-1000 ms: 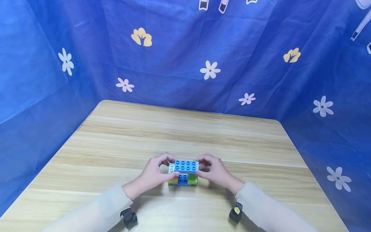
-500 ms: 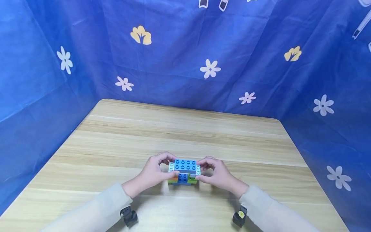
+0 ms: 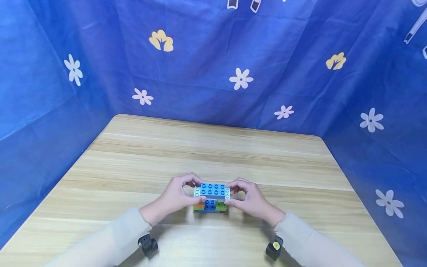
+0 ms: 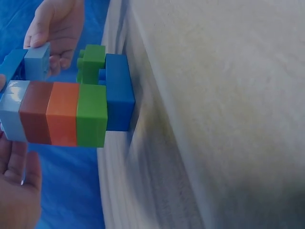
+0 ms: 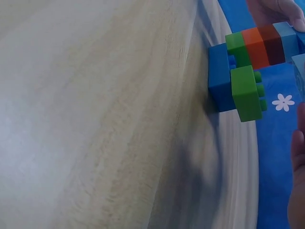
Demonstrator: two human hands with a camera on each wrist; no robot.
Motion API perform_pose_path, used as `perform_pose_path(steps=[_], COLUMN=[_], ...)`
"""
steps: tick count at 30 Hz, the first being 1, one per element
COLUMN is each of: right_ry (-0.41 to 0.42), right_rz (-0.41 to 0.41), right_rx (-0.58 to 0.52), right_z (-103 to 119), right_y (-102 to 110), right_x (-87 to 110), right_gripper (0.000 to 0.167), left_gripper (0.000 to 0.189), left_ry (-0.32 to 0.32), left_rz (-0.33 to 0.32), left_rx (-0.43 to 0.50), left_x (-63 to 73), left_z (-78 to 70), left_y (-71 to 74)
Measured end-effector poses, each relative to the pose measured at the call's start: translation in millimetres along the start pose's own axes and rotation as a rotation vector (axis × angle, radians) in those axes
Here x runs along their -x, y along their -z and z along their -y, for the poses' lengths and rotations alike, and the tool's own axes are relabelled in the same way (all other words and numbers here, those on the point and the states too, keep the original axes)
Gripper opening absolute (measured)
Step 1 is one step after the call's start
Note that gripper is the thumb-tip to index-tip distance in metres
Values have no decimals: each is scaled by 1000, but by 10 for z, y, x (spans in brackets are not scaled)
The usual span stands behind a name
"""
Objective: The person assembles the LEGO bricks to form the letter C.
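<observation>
A stack of toy bricks stands at the table's front middle. Its blue base brick (image 4: 121, 95) carries a left column of green (image 4: 92, 115), orange (image 4: 62, 114), brown (image 4: 35, 112) and light blue (image 4: 13, 112) bricks. A wide blue brick (image 3: 212, 189) spans the top, with another light blue brick (image 4: 37, 63) at its right end. Below that brick, a gap shows above the right green brick (image 5: 245, 93). My left hand (image 3: 176, 194) pinches the stack's upper left end, thumb in front and fingers behind. My right hand (image 3: 249, 199) pinches the right light blue brick.
The wooden table (image 3: 207, 148) has rounded far corners. Blue cloth (image 3: 200, 74) printed with flowers hangs behind it and along both sides. Black wrist cameras (image 3: 148, 244) sit under both sleeves, low over the table.
My right hand has shifted slightly right, and more of the light blue brick shows at the top brick's right end. My left hand keeps its grip almost in place.
</observation>
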State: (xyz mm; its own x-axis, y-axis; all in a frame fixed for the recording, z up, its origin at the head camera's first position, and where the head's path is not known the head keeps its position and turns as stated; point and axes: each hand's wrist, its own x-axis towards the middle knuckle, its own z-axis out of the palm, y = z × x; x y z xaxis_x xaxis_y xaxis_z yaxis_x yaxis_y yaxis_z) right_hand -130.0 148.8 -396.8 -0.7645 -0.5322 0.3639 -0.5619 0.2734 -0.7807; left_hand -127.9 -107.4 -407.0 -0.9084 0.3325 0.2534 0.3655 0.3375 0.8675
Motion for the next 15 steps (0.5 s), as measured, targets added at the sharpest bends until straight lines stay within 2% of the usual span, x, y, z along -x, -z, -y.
perform_pose_path(steps=[3, 7, 15], right_ry=[16, 32, 81], right_rz=[-11, -35, -78], right_rx=[8, 26, 28], right_z=[-4, -4, -42], right_y=[-14, -36, -84], right_x=[8, 12, 43], right_gripper=[32, 33, 34], left_gripper=[33, 32, 32], left_ry=[3, -27, -54], left_rz=[15, 32, 37], left_rx=[-7, -22, -23], left_x=[-11, -28, -34], left_z=[-14, -29, -32], left_y=[22, 39, 45])
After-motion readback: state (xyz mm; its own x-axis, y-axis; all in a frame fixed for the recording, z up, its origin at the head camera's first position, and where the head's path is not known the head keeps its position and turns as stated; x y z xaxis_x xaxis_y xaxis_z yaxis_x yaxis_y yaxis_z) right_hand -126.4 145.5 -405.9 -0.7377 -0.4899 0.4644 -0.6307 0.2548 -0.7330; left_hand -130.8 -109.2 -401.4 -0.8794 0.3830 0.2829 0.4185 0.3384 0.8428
